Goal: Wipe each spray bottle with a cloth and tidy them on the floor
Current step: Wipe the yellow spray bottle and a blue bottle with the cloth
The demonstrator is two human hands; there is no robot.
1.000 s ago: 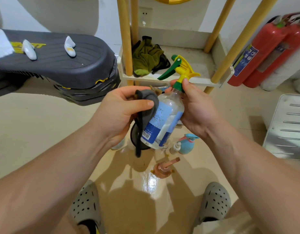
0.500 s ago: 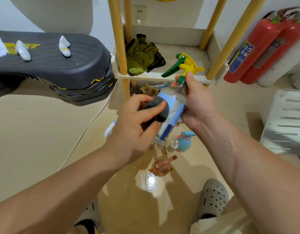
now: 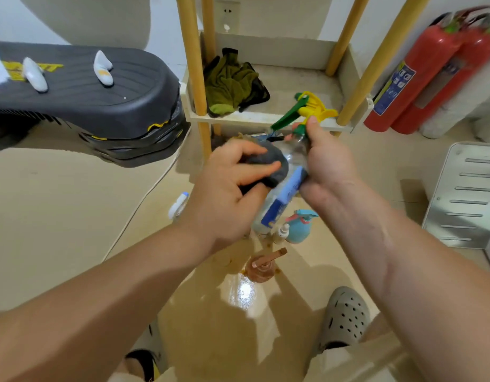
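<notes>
Right hand [image 3: 328, 164] grips the clear spray bottle [image 3: 285, 194] at its neck, held tilted in the air above the floor [image 3: 73, 216]. Left hand [image 3: 227, 194] holds a bunched grey cloth [image 3: 268, 168], pressed against the bottle's upper side. Teal bottle [image 3: 300, 227] and brown bottle [image 3: 261, 267] stand on the floor below.

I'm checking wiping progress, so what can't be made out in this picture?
Head view:
- Spray bottle: body mostly hidden by the grey cloth, left hand and right hand; label text blurred.
- White bottle on the floor: partly hidden behind the left hand.
- Fire extinguishers: cut off by the right edge.
</notes>
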